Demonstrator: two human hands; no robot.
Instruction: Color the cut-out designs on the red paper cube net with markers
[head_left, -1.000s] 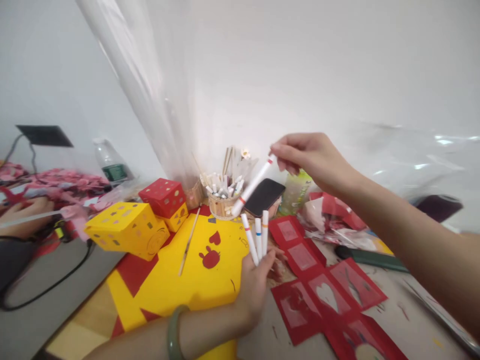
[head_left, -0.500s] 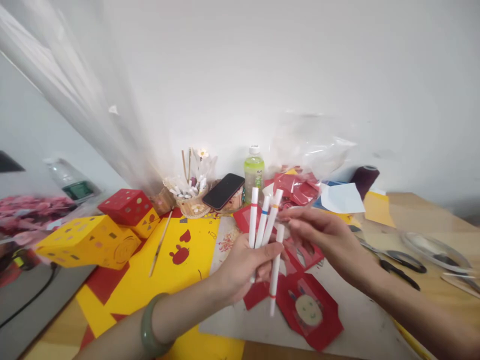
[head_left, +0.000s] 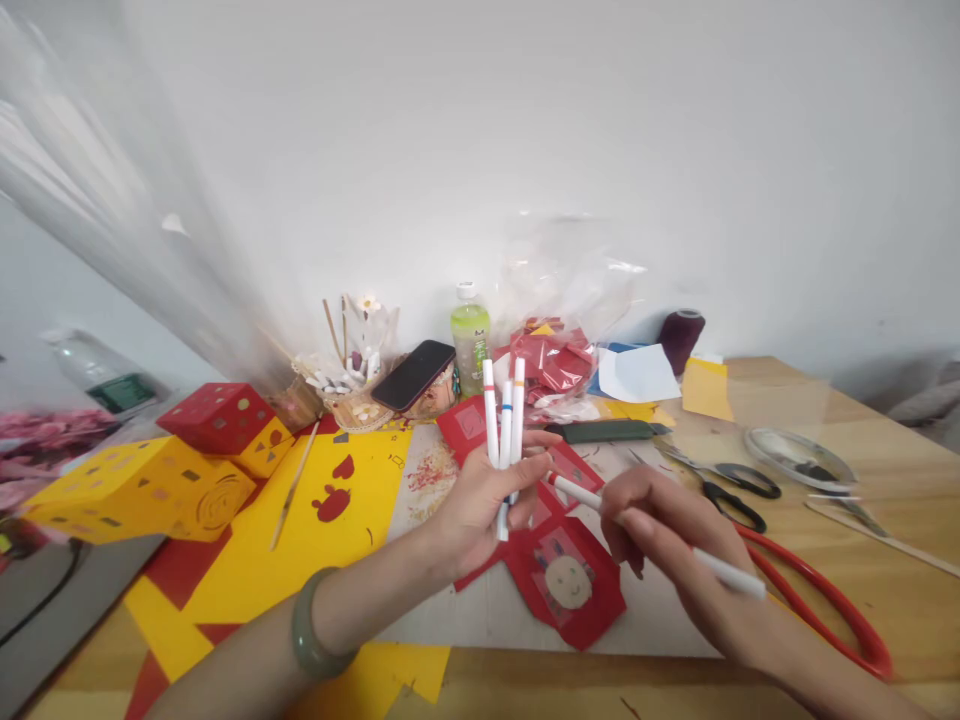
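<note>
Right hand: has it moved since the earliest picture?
Yes. Against the smartphone, the right hand has shifted down and rightward in view: from above right of it to below and farther right.

markers (head_left: 518, 400): smooth plastic | tabletop (head_left: 892, 500): wood | bag (head_left: 600, 285): glossy plastic

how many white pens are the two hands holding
4. The left hand holds three: a red-banded pen, a blue-banded pen and an orange-banded pen. The right hand holds the fourth pen. Fingers could hide another.
</note>
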